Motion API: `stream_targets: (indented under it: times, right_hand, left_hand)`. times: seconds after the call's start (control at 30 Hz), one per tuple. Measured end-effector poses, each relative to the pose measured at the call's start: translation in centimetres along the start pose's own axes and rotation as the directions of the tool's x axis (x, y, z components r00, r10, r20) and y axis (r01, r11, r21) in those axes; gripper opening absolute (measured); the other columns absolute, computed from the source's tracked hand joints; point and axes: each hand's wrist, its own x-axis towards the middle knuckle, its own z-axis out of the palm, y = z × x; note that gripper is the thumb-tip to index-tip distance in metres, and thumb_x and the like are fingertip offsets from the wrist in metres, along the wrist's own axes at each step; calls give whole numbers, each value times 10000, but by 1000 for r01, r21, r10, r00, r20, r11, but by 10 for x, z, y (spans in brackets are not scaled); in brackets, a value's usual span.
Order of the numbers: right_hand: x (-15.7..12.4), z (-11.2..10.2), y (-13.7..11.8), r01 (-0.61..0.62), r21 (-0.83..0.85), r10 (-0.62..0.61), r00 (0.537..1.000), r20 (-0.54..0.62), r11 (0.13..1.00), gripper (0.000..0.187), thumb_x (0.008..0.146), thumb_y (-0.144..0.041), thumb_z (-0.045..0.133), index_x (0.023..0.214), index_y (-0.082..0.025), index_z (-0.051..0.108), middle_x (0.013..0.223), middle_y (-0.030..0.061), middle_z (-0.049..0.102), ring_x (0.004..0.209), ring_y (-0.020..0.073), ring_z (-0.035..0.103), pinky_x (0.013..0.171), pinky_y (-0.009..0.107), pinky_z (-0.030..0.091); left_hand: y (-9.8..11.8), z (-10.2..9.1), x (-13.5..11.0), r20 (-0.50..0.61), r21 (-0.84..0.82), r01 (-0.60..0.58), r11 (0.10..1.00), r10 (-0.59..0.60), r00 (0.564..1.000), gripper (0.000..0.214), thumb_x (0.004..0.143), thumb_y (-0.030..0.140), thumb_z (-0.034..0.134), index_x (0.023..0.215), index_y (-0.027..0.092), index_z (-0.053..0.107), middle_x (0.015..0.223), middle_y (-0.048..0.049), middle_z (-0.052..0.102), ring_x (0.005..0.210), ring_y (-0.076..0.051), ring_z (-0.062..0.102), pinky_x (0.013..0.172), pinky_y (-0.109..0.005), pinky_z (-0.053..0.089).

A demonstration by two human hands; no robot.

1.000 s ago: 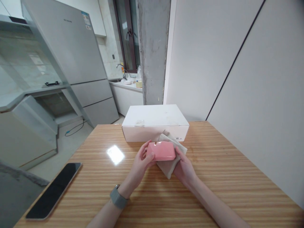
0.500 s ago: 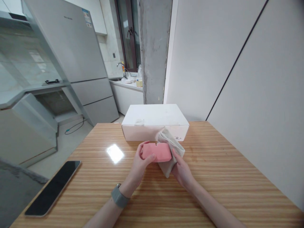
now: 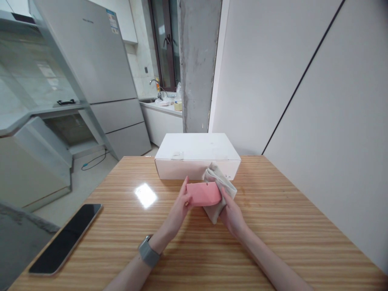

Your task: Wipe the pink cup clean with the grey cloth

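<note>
Pink case [image 3: 203,193] held just over the desk [image 3: 287,226] between both grips, with a cloth [image 3: 222,184] at its right end.

The left grip [image 3: 178,210] is closed on the case's left end, thumb on the near face and fingers behind, so the case runs lengthwise out to that grip's right. The right grip [image 3: 232,214] is closed on the beige cloth and presses it against the case's right end and underside. The cloth bunches up beyond this grip and hangs below the case; whether it touches the desk I cannot tell. A white box [image 3: 197,151] sits just beyond both grips, close behind the cloth. A grey watch [image 3: 148,253] is on the wrist behind the left grip. A dark phone [image 3: 65,238] lies flat well off to that grip's left, near the desk's edge.
</note>
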Motion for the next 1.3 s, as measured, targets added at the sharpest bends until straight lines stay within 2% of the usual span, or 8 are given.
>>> stream_targets:
  times: [0.2, 0.37, 0.5, 0.67, 0.9, 1.03, 1.17, 1.3]
  right_hand:
    - [-3, 5, -6, -41, 51, 39, 999, 30, 998, 435, 669, -514, 781, 1014, -252, 739, 1135, 3, 751, 1297, 281, 521, 1131, 398, 370]
    - [-10, 11, -3, -42, 75, 38, 997, 62, 996, 401, 724, -512, 740, 1034, -257, 729, 1117, 9, 755, 1269, 289, 545, 1083, 427, 424]
    - [-11, 9, -2, -58, 101, 56, 998, 25, 993, 393, 724, -491, 750, 1032, -248, 726, 1108, 7, 758, 1232, 273, 575, 1053, 396, 454]
    - [-8, 4, -5, -88, 109, 85, 996, 33, 990, 403, 729, -501, 736, 1032, -236, 727, 1078, 25, 768, 1191, 294, 608, 1024, 427, 476]
    - [-10, 9, -10, -63, 78, 60, 998, 30, 995, 388, 745, -512, 718, 1022, -241, 730, 1131, 37, 752, 1274, 310, 544, 1070, 449, 435]
    - [-9, 6, -7, 17, 27, -18, 1000, 21, 999, 390, 746, -511, 729, 1058, -277, 725, 1200, -4, 723, 1331, 268, 488, 1152, 411, 336]
    - [-3, -5, 2, 85, -70, -81, 995, 59, 994, 411, 753, -504, 734, 1113, -307, 706, 1280, -38, 676, 1364, 234, 445, 1203, 373, 226]
    - [0, -10, 4, 92, -103, -85, 994, 65, 990, 424, 777, -500, 713, 1147, -294, 692, 1313, -30, 655, 1370, 227, 435, 1198, 365, 234]
  left_hand:
    - [2, -1, -4, -22, 122, -120, 985, 124, 992, 700, 815, 393, 696, 1440, 242, 418, 1354, -102, 559, 1237, -254, 517, 1020, -350, 401]
    - [-3, 3, -4, -42, 3, -141, 990, 141, 989, 772, 747, 453, 754, 1402, 189, 444, 1300, -124, 598, 1222, -264, 524, 1038, -358, 379]
    - [-1, 9, -8, 15, -97, -75, 993, 76, 997, 704, 772, 469, 725, 1377, 224, 460, 1330, -103, 582, 1260, -260, 499, 1082, -384, 342]
    - [3, 10, -10, 108, -166, 3, 986, 15, 994, 733, 754, 328, 755, 1403, 247, 424, 1351, -96, 566, 1282, -250, 489, 1094, -382, 348]
    - [10, 0, -4, 92, -19, -9, 1000, 11, 996, 682, 663, 433, 825, 1241, 211, 539, 1253, -149, 606, 1105, -308, 613, 910, -439, 517]
    - [8, 1, -1, -48, 107, -63, 992, 69, 996, 678, 620, 465, 837, 1165, 190, 542, 1177, -151, 630, 998, -285, 653, 828, -404, 551]
    - [5, 4, -3, -105, 338, -141, 931, 187, 977, 694, 610, 377, 859, 1189, 200, 521, 1202, -135, 622, 1023, -262, 638, 817, -327, 532]
    - [4, 5, -5, -73, 273, -117, 955, 141, 987, 774, 687, 358, 817, 1344, 208, 436, 1321, -148, 570, 1142, -270, 595, 905, -341, 504]
